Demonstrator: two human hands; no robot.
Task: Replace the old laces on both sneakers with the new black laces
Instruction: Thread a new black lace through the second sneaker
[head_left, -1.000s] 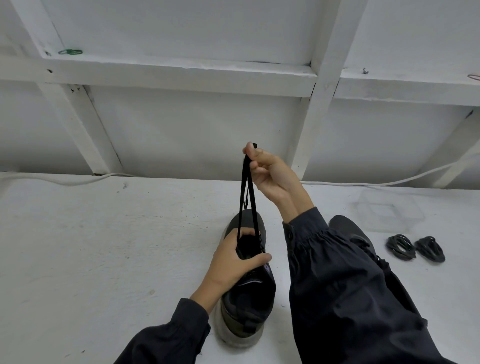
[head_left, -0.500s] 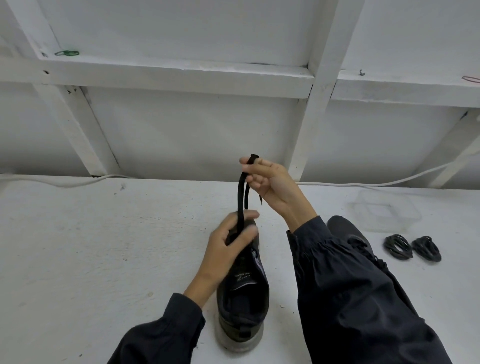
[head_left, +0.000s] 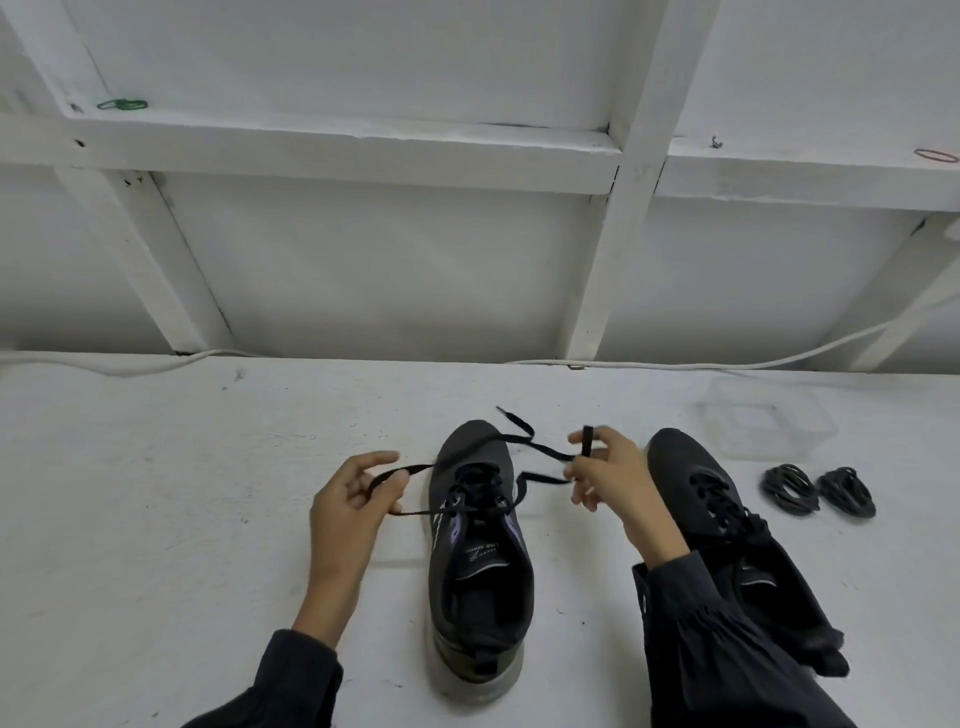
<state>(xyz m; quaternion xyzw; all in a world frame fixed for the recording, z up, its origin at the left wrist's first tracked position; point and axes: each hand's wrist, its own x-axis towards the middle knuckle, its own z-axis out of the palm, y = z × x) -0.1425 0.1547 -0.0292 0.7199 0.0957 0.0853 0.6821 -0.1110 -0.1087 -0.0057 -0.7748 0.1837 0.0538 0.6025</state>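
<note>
the left hand (head_left: 353, 501) curls its fingers round a loop of the black lace (head_left: 415, 469) just left of the middle sneaker (head_left: 480, 571), which stands toe-away on the white table (head_left: 156, 519). the right hand (head_left: 610, 480) pinches the lace's other end between thumb and fingertips, right of the toe. a second sneaker (head_left: 696, 467) sits beside that wrist, and two coiled lace bundles (head_left: 789, 491) lie further right near a clear box (head_left: 769, 415)

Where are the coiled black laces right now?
Head view, far right of the white table: two coiled black laces lie side by side, right of the right-hand sneaker and just in front of the clear plastic box.
</note>
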